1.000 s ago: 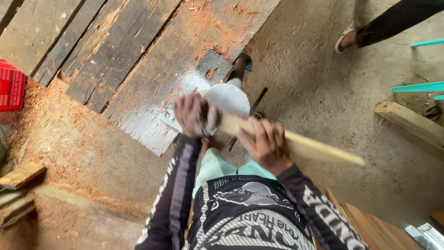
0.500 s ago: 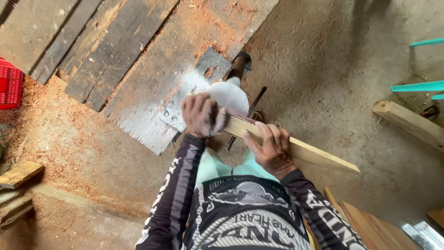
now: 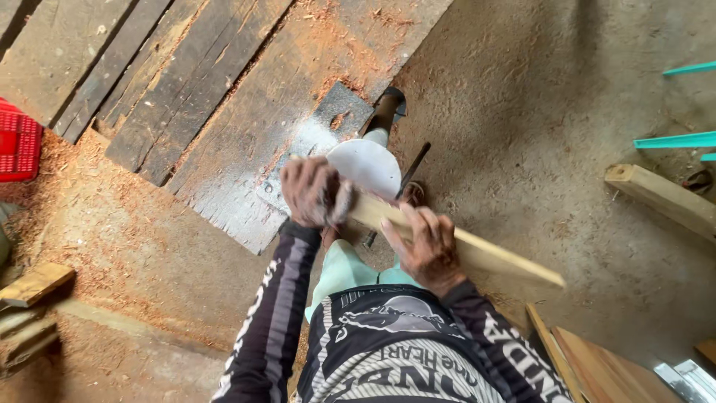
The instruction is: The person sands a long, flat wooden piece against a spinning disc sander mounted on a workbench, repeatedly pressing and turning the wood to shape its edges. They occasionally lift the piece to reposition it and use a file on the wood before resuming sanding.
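Two hands clamped on pale flat wood strip (image 3: pixel 455 250): left hand (image 3: pixel 313 190), right hand (image 3: pixel 425 246); sandpaper perhaps.

Single head cam, looks steeply down, close on hands, probably standing height.

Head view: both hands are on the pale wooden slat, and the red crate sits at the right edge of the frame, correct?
Not quite. Both hands, left hand and right hand, are on the wooden slat, but the head view shows the red crate at the left edge, not the right.
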